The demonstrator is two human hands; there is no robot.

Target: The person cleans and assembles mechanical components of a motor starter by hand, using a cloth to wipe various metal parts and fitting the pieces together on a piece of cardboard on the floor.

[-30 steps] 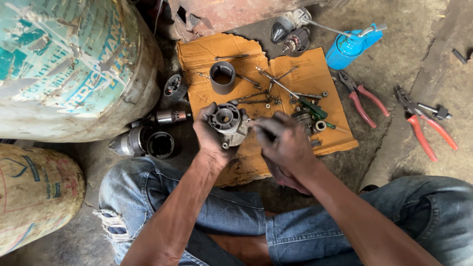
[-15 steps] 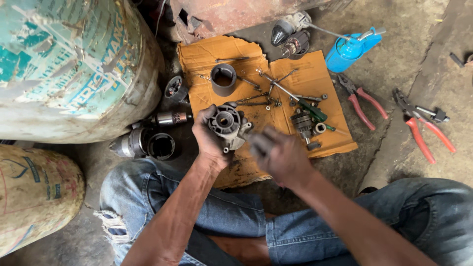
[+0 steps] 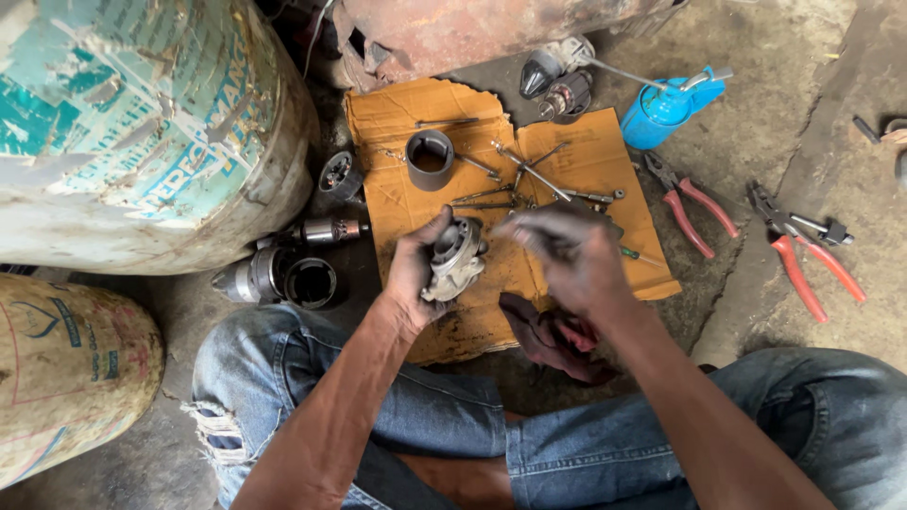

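- Nearest me, at six o'clock, are my knees in blue jeans, folded so that the work sits in the gap between them.
- My left hand is wrapped around a grey metal housing and holds it clear of the ground, open face tilted toward the right hand, I judge so that its inside is within reach.
- My right hand hovers just beside the housing at three o'clock of it, fingers drawn together; it is blurred, so I cannot tell whether it pinches a small part or nothing.
- A dark rag lies under that wrist, at five o'clock of the housing.
- Under both hands lies a torn sheet of cardboard, apparently a mat for loose parts: a short metal sleeve at twelve o'clock, with thin rods and drivers at one o'clock.
- At nine o'clock a cylindrical motor body and an armature lie on the floor, near a large painted drum that crowds that side.
- Farther off at two o'clock are a blue oil can and two pairs of red-handled pliers.
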